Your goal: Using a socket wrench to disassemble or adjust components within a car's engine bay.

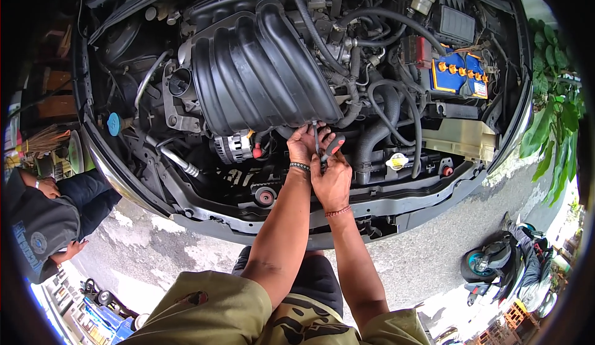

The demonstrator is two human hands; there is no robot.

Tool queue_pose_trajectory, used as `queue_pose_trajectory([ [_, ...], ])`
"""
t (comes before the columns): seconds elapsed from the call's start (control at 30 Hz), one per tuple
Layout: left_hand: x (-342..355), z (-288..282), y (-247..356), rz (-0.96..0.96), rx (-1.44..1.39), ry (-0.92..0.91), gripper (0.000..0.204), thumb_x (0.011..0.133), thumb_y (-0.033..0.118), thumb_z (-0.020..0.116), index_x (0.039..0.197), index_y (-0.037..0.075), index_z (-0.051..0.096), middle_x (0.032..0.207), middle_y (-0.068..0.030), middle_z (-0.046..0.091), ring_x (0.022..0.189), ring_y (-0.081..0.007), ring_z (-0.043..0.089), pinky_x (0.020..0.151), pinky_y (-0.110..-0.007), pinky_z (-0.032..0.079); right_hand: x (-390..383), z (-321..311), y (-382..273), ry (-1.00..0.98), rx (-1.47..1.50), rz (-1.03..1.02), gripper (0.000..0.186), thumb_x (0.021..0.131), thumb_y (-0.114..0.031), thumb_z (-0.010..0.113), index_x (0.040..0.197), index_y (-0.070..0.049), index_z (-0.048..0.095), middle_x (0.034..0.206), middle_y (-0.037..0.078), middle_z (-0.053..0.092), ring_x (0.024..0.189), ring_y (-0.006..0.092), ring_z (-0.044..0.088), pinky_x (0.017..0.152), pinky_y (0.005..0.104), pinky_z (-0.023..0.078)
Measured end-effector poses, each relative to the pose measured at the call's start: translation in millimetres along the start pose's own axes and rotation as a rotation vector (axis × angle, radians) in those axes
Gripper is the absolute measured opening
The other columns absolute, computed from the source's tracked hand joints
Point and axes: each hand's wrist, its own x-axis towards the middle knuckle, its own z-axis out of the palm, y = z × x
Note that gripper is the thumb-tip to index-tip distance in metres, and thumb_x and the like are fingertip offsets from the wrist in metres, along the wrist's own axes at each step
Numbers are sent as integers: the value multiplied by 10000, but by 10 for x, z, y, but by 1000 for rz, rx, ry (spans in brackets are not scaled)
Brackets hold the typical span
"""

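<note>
Beneath the front edge of a ribbed black plastic engine cover [260, 66], my left hand [302, 146] has its fingers curled around the metal shaft of a screwdriver, whose upright tip reaches the cover's underside; its fingertips are partly hidden there. My right hand [330, 177], just right of and below the left, grips the red-and-black screwdriver handle [334, 145]. An alternator [231, 148] with a red-capped terminal lies left of my hands. A thick corrugated hose [365, 156] and a radiator cap [396, 161] are to their right.
A blue battery [458, 73] and translucent reservoir [457, 139] sit at the right. The metal front crossmember [415, 199] runs below my forearms. Another person [46, 227] is beside the car at left. A parked motorbike [514, 258] and leafy plants [548, 134] are at right.
</note>
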Motion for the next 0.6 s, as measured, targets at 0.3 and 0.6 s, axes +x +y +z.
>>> queue_pose_trajectory([
  [0.3, -766, 479, -25, 9, 207, 266, 273, 970, 234, 571, 1084, -15, 568, 1109, -150, 666, 1033, -251, 661, 925, -362, 551, -643, -705, -249, -89, -15, -63, 216, 832, -129, 652, 965, 41, 665, 839, 251, 640, 785, 411, 634, 707, 455, 532],
  [0.6, -1540, 1285, 745, -19, 315, 55, 213, 922, 160, 641, 1046, -13, 644, 1051, -210, 679, 994, -322, 680, 945, -451, 536, -754, -1079, -852, -219, 345, 7, 145, 881, -80, 627, 920, 34, 707, 741, 134, 642, 657, 246, 614, 621, 329, 480],
])
